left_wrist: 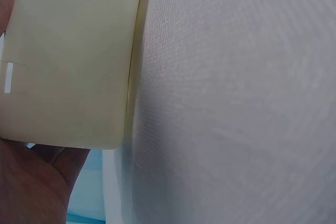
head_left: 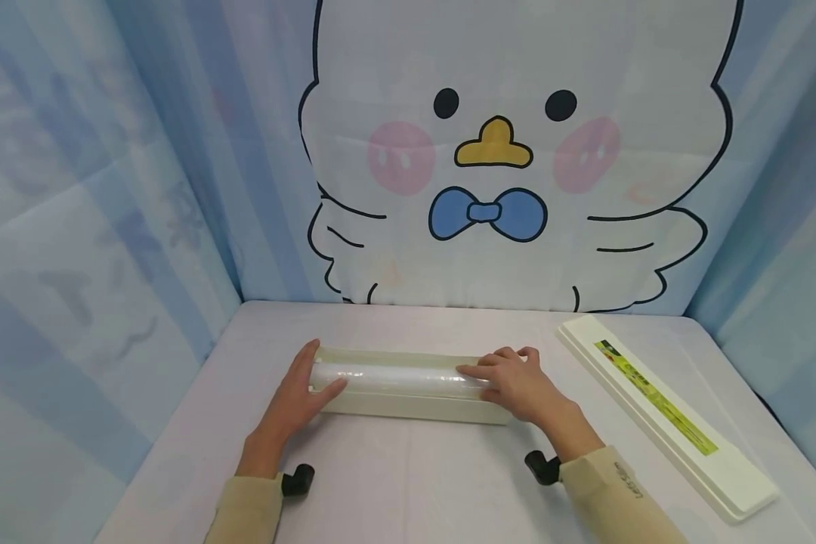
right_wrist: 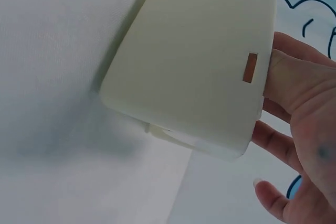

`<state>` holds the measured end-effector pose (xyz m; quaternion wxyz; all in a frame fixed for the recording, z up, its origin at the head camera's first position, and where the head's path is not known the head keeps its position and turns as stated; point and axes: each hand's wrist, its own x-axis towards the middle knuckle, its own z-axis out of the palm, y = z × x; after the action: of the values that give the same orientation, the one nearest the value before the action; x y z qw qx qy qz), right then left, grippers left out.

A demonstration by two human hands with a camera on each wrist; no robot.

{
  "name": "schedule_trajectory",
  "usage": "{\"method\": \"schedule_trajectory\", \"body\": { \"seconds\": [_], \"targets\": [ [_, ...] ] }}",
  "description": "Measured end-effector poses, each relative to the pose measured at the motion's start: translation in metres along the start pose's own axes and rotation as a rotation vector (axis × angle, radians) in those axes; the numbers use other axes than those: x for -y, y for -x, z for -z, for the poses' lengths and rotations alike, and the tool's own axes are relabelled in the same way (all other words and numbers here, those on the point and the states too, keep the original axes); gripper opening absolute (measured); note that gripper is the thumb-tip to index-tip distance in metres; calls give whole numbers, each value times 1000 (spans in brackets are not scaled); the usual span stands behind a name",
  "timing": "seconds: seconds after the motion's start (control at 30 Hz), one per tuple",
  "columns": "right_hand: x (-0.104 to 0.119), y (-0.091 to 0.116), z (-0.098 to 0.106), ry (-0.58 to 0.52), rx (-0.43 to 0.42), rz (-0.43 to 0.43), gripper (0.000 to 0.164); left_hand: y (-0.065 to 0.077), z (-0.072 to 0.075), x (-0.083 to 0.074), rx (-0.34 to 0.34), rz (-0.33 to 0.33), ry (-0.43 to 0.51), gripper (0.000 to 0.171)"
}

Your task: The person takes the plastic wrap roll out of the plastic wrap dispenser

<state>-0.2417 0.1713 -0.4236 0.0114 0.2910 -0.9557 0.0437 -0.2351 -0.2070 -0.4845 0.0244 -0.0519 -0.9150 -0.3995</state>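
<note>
A long cream plastic wrap box [head_left: 415, 406] stands on the table with its top off, and a shiny roll of cling film [head_left: 394, 376] lies lengthwise in it. My left hand [head_left: 297, 393] grips the box's left end, thumb over the front rim by the roll, fingers toward the back. At the other end, my right hand [head_left: 523, 385] holds the roll, index finger along its top and thumb near the front rim. The right wrist view shows that thumb passing over the rim of the box [right_wrist: 194, 61]; part of it is hidden inside.
A long white lid [head_left: 673, 415] with a yellow-green label lies slanted on the table's right side. The white tablecloth [head_left: 408, 483] stretches in front of the box. Patterned blue curtains [head_left: 272, 151] stand behind and at both sides.
</note>
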Motion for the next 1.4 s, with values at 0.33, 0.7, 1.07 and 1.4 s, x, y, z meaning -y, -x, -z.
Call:
{"method": "schedule_trajectory", "body": {
  "seconds": [0.33,0.7,1.07,1.4],
  "targets": [
    [-1,4,12,29,-38,71,52,0,0,-1,1,0,-1,97],
    [-1,8,24,-76,-71,139,49,-1,0,1,0,-14,-9,98],
    [-4,13,23,-333,-76,172,46,-1,-1,4,-1,-23,4,97],
    [0,15,12,-424,-120,157,48,-2,-1,4,4,-14,16,101]
  ]
}}
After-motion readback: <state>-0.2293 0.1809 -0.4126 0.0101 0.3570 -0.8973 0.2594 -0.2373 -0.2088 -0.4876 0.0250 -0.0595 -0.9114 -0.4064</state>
